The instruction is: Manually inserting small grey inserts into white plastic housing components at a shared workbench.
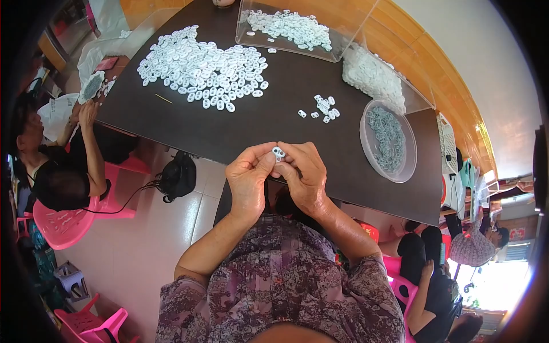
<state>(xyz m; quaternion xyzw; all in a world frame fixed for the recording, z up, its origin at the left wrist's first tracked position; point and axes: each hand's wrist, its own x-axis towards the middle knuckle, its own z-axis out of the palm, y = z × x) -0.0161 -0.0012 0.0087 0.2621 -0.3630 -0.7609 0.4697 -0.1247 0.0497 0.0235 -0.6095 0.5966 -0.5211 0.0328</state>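
Observation:
Between the fingertips of both hands, just over the near edge of the dark table (320, 166), is a small white plastic piece (278, 152) with dark round holes. My left hand (250, 177) pinches it from the left, thumb and forefinger closed. From the other side my right hand (303, 174) grips it too, its fingers curled and partly hiding the piece. A small cluster of white oval pieces (326, 106) lies on the table beyond my right hand. Farther left spreads a big heap of similar two-holed oval pieces (206, 68).
A round clear tub (372, 150) of small greyish parts stands at the right. Behind are a clear box (286, 49) of white pieces and a full plastic bag (372, 74). A thin yellowish stick (163, 98) lies left. People sit at both sides, near pink chairs (63, 220).

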